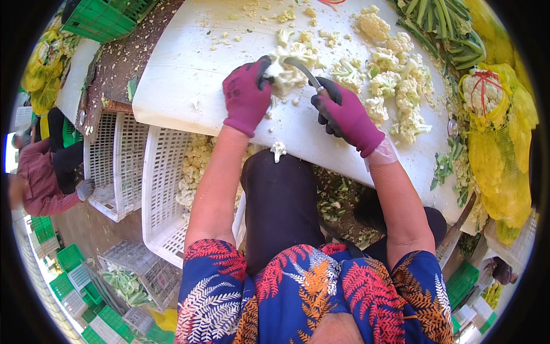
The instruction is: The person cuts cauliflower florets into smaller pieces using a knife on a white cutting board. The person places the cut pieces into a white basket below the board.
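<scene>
My left hand, in a purple glove with dark fingers, grips a piece of cauliflower over the white work board. A knife with a curved blade is in my right hand, its tip at the cauliflower piece. The contact between blade and piece is blurred. Cut cauliflower florets lie heaped on the board to the right of my right hand. Small crumbs are scattered beyond both hands. One small floret rests on my knee by the board's near edge.
A white slatted crate with florets stands below the board, left of my leg. Yellow mesh bags of cauliflower line the right side, near trimmed green stalks. At far left sits another person, beside more white crates.
</scene>
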The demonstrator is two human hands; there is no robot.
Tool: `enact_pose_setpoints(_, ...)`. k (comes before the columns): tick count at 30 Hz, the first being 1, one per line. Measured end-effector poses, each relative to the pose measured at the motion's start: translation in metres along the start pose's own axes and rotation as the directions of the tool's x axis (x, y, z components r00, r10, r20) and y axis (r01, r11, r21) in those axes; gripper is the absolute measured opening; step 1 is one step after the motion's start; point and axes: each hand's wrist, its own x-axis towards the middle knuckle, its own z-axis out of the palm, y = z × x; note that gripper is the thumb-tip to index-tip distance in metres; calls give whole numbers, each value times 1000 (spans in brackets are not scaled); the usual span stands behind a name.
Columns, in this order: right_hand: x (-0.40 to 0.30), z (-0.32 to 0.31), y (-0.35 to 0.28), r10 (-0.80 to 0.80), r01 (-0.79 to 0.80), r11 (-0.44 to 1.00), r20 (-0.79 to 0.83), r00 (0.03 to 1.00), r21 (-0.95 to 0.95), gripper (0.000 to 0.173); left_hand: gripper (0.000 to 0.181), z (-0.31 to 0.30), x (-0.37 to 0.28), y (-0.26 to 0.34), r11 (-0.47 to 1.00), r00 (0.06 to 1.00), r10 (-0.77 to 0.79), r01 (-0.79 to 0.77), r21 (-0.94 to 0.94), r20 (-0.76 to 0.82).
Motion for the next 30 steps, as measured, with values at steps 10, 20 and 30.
enact_pose_setpoints(10, -19, 11, -10, -265, 282, 862, 99, 959, -422, 42, 45, -31, -9, -20, 969, 996, -88, 89, 229, -15)
enact_pose_setpoints(20, 2, 27, -4, -357, 350, 687, 123, 926, -636, 39, 38, -23, -13, -21, 925, 999, -14, 25, 379, -33)
enact_pose_setpoints(30, 17, 21, -7, -283, 297, 499, 170, 944, -814, 56, 35, -13, -4, -10, 879, 997, -68, 38, 475, 47)
